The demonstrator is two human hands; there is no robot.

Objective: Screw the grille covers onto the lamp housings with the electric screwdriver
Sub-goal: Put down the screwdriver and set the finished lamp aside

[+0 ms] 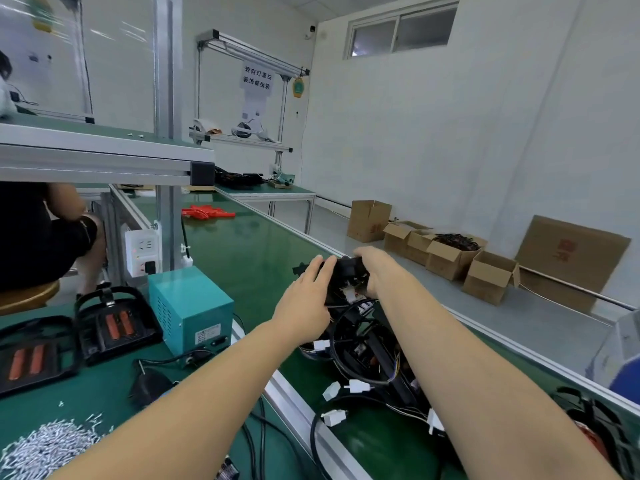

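Both arms reach out over the green conveyor belt. My left hand and my right hand hold a black lamp housing between them, with wires and a white connector hanging under it. Several more black housings with cables and white plugs lie piled on the belt beneath my arms. Two black grille covers with orange lenses lie on the bench at the left. A heap of silver screws sits at the lower left. The electric screwdriver lies on the bench near the screws.
A teal power supply box stands on the bench beside the belt's rail. Red parts lie farther up the belt. Another person sits at the left. Cardboard boxes stand on the floor at the right.
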